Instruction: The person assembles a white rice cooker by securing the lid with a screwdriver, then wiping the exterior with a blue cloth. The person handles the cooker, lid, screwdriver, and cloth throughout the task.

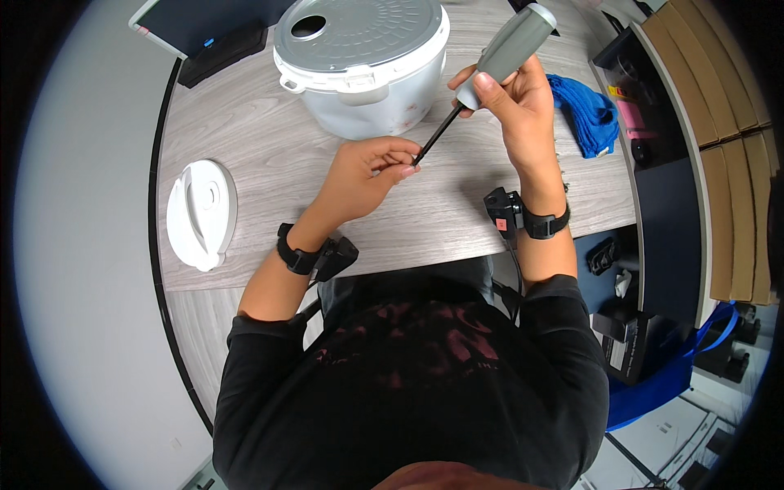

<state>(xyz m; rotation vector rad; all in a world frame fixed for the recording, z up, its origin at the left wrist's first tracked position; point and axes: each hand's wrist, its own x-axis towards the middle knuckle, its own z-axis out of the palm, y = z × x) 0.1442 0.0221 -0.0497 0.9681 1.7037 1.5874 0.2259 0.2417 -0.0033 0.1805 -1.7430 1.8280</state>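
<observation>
My right hand (518, 102) grips a screwdriver (514, 45) by its thick grey handle, which tilts up to the right. Its thin black shaft slants down to the left. At the far end of the shaft, my left hand (371, 175) pinches the tip between thumb and fingers; whether something small is held there too is hidden. Just beyond both hands stands a white plastic bucket (359, 113) with a grey lid (384, 33) that has a round dark hole. On the left of the table lies a white oval plastic piece with a raised handle (200, 214).
Right of my right hand lies a blue knitted cloth (584, 114). A screen (212, 28) on a black base stands at the back left. Along the right side run a dark shelf (674, 188) and cardboard boxes (731, 204). A blue bag (653, 400) sits below. Both wrists wear black strapped devices.
</observation>
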